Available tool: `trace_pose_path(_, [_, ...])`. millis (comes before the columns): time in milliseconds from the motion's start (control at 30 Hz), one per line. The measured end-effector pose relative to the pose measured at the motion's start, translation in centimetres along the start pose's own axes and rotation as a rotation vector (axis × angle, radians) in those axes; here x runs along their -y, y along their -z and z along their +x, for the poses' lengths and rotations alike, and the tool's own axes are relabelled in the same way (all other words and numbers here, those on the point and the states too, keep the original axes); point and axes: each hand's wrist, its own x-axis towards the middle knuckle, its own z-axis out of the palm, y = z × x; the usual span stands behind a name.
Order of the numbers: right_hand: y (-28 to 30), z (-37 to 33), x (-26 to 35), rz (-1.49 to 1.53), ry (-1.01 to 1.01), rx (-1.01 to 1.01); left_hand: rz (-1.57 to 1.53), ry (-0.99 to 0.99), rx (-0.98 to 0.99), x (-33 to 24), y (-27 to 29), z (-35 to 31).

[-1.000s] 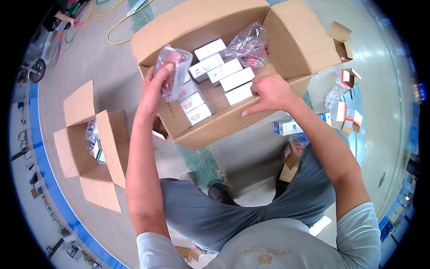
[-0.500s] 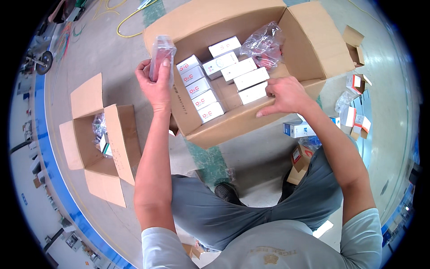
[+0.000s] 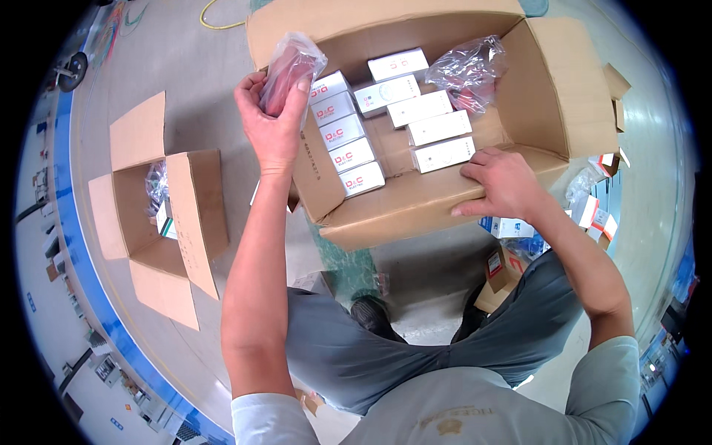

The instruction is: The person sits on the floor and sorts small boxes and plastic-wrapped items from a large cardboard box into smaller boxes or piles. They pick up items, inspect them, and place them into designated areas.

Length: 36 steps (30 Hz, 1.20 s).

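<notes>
Cardboard carton (image 3: 534, 89), ten white boxes (image 3: 439, 128) inside, left hand (image 3: 273, 135) gripping one bagged red item (image 3: 288, 83), right hand (image 3: 507, 182) clasping the carton

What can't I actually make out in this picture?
All in the head view:
White boxes: contents hidden by their own cardboard.
Red item in the left hand: details veiled by clear wrap, partly covered by the hand.
Red thing in the large carton: shape obscured by crumpled plastic.
Smaller carton: inside partly hidden by a flap.
Shirt: cut off by the lower edge.
</notes>
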Motion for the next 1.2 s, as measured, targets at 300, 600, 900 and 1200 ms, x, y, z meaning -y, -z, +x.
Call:
trace_pose_path(300, [-0.1,0.9,-0.7,0.025,0.016,0.025,-0.017,0.036,0.013,-0.5,0.0,-0.1])
trace_pose_path(600, [0.3,1.2,-0.8,0.031,-0.008,0.058,0.055,0.009,0.029,-0.2,-0.2,0.0])
trace_pose_path(900, [0.8,1.4,-0.7,0.045,-0.076,0.147,0.087,-0.003,0.026,0.1,-0.3,0.2])
trace_pose_path(1200, [1.1,1.4,-0.6,0.017,-0.118,0.217,0.102,0.009,0.019,-0.1,-0.6,0.1])
